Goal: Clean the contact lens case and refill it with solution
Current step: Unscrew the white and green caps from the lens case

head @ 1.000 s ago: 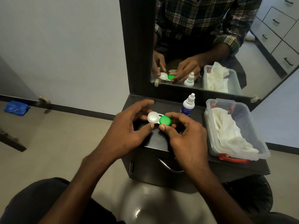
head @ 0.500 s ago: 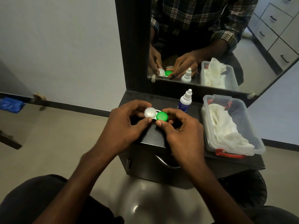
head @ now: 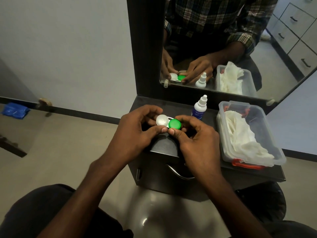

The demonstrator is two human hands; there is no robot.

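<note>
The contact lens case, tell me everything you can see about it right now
The contact lens case is small, looks plastic, and has two round screw caps side by side, both on: a white cap and a green cap, joined by a pale bridge. It lies roughly level, held above the dark counter. The left hand pinches the white end and the right hand the green end. Its contents are hidden.
</note>
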